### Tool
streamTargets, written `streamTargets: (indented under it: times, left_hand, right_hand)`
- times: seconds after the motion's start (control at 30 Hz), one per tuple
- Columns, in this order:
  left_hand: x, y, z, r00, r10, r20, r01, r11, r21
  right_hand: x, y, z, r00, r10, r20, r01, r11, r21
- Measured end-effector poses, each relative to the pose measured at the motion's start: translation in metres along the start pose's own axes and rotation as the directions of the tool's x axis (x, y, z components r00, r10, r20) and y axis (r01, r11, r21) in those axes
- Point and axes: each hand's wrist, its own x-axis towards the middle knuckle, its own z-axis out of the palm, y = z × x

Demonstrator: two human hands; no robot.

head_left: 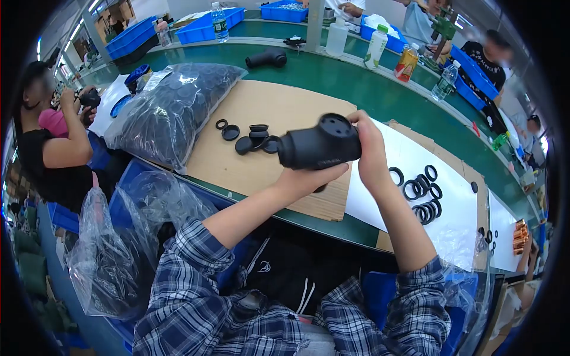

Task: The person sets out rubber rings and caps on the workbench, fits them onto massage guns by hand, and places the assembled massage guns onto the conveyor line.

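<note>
A black T-shaped device housing [323, 142] is held up over the cardboard sheet [267, 104]. From below, my left hand [306, 183] is wrapped round its body. Its right end is gripped by my right hand [369, 142], with the fingers partly hidden behind it. A round face with several holes shows on top of the housing. Left of it on the cardboard lie several black caps [244, 145] and a small black ring [221, 124]. Several black rings [426, 212] rest on the white sheet [380, 202] to the right.
A clear bag of black parts [172, 107] stands at the left of the bench. Another black housing [266, 57] lies on the green belt [309, 77]. Bottles [376, 46] line the far ledge. A co-worker [59, 136] sits at left; copper-coloured parts [521, 237] are at right.
</note>
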Motion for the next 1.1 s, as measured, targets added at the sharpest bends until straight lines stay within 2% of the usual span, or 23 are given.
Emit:
streamTargets:
  times: [0.07, 0.13, 0.2, 0.23, 0.27, 0.33, 0.43, 0.53, 0.57, 0.6, 0.67, 0.7, 0.73, 0.8, 0.83, 0.87, 0.9, 0.93, 0.97, 1.0, 1.03, 1.07, 1.1]
  left_hand:
    - [-0.005, -0.007, 0.002, 0.991, -0.132, 0.033, 0.136, 0.944, -0.301]
    - [-0.005, -0.005, -0.002, 0.979, 0.203, 0.018, -0.203, 0.971, 0.125]
    - [0.004, -0.006, -0.021, 0.843, 0.517, 0.15, -0.52, 0.71, 0.475]
    - [0.009, -0.008, -0.039, 0.811, 0.525, 0.259, -0.579, 0.65, 0.492]
    - [0.012, -0.01, -0.055, 0.769, 0.524, 0.368, -0.638, 0.586, 0.5]
    - [0.009, -0.002, -0.063, 0.687, 0.552, 0.473, -0.716, 0.4, 0.572]
    - [0.003, -0.002, -0.067, 0.698, 0.607, 0.38, -0.709, 0.508, 0.489]
    - [-0.005, -0.001, -0.075, 0.617, 0.653, 0.44, -0.77, 0.386, 0.507]
    - [-0.008, 0.0, -0.078, 0.571, 0.66, 0.487, -0.795, 0.298, 0.528]
    - [-0.01, 0.0, -0.083, 0.538, 0.638, 0.551, -0.817, 0.236, 0.526]
    - [-0.015, 0.001, -0.092, 0.471, 0.574, 0.67, -0.857, 0.115, 0.503]
    - [-0.015, 0.003, -0.094, 0.419, 0.636, 0.648, -0.879, 0.104, 0.466]
    - [-0.014, 0.014, -0.097, 0.425, 0.634, 0.646, -0.855, 0.047, 0.517]
    - [-0.012, 0.041, -0.111, 0.433, 0.622, 0.652, -0.795, -0.077, 0.602]
    - [-0.01, 0.034, -0.119, 0.518, 0.669, 0.533, -0.751, 0.058, 0.658]
    - [-0.011, 0.03, -0.123, 0.636, 0.696, 0.333, -0.69, 0.32, 0.649]
    - [-0.013, 0.03, -0.115, 0.799, 0.6, 0.028, -0.533, 0.687, 0.494]
    - [-0.011, 0.024, -0.116, 0.82, 0.572, 0.036, -0.419, 0.555, 0.719]
    - [-0.008, 0.018, -0.116, 0.839, 0.542, 0.044, -0.284, 0.368, 0.885]
    - [-0.012, 0.042, -0.098, 0.923, 0.279, -0.265, -0.149, 0.894, 0.422]
    - [-0.006, 0.032, -0.097, 0.927, 0.126, -0.354, -0.086, 0.988, 0.128]
    - [0.002, 0.021, -0.098, 0.919, -0.048, -0.391, -0.027, 0.982, -0.185]
    - [0.009, 0.019, -0.094, 0.879, -0.142, -0.455, -0.029, 0.937, -0.348]
  right_hand:
    - [-0.003, -0.01, 0.012, 0.976, -0.182, -0.117, 0.177, 0.983, -0.053]
    - [-0.007, 0.003, 0.008, 0.997, -0.078, -0.021, 0.08, 0.991, 0.11]
    - [-0.008, 0.008, 0.008, 0.996, 0.046, 0.08, -0.058, 0.986, 0.154]
    - [-0.013, -0.009, 0.015, 0.783, 0.611, 0.116, -0.609, 0.715, 0.343]
    - [-0.015, -0.006, 0.013, 0.722, 0.655, 0.223, -0.692, 0.687, 0.223]
    - [-0.015, -0.003, 0.01, 0.739, 0.537, 0.407, -0.624, 0.773, 0.113]
    - [-0.019, -0.02, 0.025, 0.971, 0.138, 0.196, -0.166, 0.977, 0.134]
    - [-0.022, -0.009, 0.032, 0.936, 0.136, 0.323, -0.205, 0.96, 0.189]
    - [-0.022, -0.008, 0.035, 0.885, 0.256, 0.388, -0.317, 0.943, 0.099]
    - [-0.027, 0.001, 0.046, 0.887, 0.157, 0.434, -0.186, 0.982, 0.025]
    - [-0.03, 0.011, 0.057, 0.683, 0.504, 0.529, -0.613, 0.789, 0.039]
    - [-0.025, 0.013, 0.062, 0.563, 0.601, 0.567, -0.754, 0.654, 0.056]
    - [-0.02, 0.016, 0.067, 0.427, 0.672, 0.605, -0.868, 0.492, 0.067]
    - [0.0, 0.048, 0.075, 0.646, 0.551, 0.529, -0.567, 0.81, -0.151]
    - [0.014, 0.048, 0.08, 0.739, 0.477, 0.477, -0.383, 0.879, -0.285]
    - [0.032, 0.046, 0.076, 0.839, 0.418, 0.349, -0.203, 0.835, -0.511]
    - [0.041, 0.056, 0.08, 0.904, 0.284, 0.319, -0.067, 0.832, -0.551]
    - [0.046, 0.063, 0.086, 0.947, 0.139, 0.291, 0.064, 0.804, -0.591]
    - [0.044, 0.069, 0.091, 0.929, 0.16, 0.335, 0.107, 0.747, -0.656]
    - [0.041, 0.068, 0.097, 0.906, 0.191, 0.377, 0.152, 0.685, -0.713]
    - [0.041, 0.072, 0.102, 0.868, 0.229, 0.441, 0.195, 0.659, -0.726]
    - [0.041, 0.081, 0.106, 0.871, 0.186, 0.454, 0.191, 0.724, -0.663]
    - [0.042, 0.083, 0.108, 0.875, 0.144, 0.462, 0.186, 0.781, -0.596]
